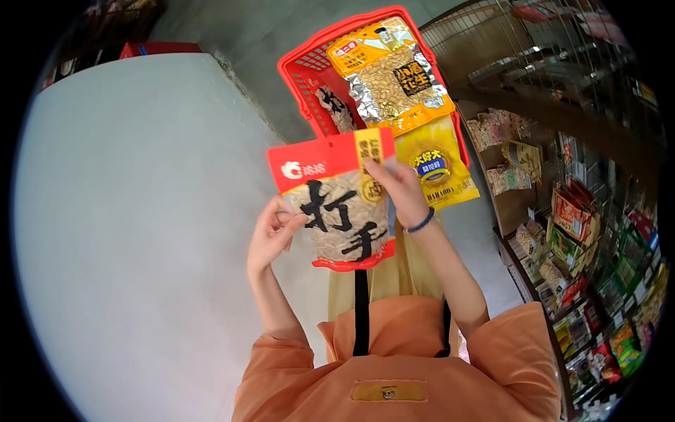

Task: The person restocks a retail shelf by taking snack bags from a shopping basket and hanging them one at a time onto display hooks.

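Note:
Between my two hands is a red-topped snack bag (330,246) with a clear front, large black characters and pale seeds or nuts inside. My left hand (271,232) pinches its left edge, thumb on the front. My right hand (401,193) grips the upper right side, thumb over the yellow strip. Just beyond the bag is a red plastic shopping basket (304,109). It carries a yellow and silver peanut bag (383,81), a yellow snack bag (446,151) overlapping its near edge, and a partly hidden bag with black characters (336,109).
To the right, store shelves (506,246) hold many packaged snacks, with wire racks (485,42) above. A large pale grey surface (140,211) fills the left. Beyond it, a red box (162,48) sits at the upper left. Grey floor (232,28) shows at the back.

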A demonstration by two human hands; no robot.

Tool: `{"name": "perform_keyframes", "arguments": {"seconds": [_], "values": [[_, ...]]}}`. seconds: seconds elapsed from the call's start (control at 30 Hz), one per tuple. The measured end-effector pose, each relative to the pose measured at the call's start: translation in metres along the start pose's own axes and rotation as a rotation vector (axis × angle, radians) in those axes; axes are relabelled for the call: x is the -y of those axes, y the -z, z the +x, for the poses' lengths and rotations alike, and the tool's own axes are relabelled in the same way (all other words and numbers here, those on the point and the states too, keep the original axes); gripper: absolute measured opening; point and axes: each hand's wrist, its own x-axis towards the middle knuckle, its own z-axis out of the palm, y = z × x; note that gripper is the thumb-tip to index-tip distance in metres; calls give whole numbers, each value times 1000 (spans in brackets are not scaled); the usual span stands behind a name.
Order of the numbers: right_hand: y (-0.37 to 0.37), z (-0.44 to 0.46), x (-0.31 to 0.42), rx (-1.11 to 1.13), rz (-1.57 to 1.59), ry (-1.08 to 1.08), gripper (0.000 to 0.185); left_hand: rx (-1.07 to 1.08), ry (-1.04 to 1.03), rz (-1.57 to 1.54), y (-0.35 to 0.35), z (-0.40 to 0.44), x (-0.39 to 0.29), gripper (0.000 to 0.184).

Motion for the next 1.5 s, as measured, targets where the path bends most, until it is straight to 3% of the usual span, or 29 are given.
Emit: {"name": "perform_keyframes", "arguments": {"seconds": [0.03,0.23,0.4,0.53,0.6,0.63,0.7,0.8,1.0,1.1,1.33,1.5], "values": [[-3,-14,-2,-114,81,-4,21,54,0,-34,-6,0,3,14],[39,-99,-10,-322,80,85,21,265,47,-67,-66,-1,15,14],[78,-161,-18,-555,198,170,22,441,77,94,-132,-17,6,16],[105,-216,-21,-637,243,251,21,560,-35,249,-179,-31,16,14],[123,-240,-31,-667,211,292,21,614,-264,267,-208,-35,17,25],[132,-256,-35,-693,218,306,20,625,-278,268,-226,-42,17,25],[148,-289,-44,-724,228,376,19,535,-84,-98,-263,-55,20,35],[166,-346,-54,-732,287,438,20,680,68,-270,-315,-73,30,39],[202,-425,-64,-831,380,562,18,835,46,-14,-413,-125,18,29],[209,-432,-59,-864,432,597,18,819,-25,93,-437,-128,14,25],[219,-406,-55,-890,592,584,21,836,59,200,-453,-103,12,8],[231,-390,-45,-892,420,643,17,876,-13,212,-447,-79,7,9]]}}
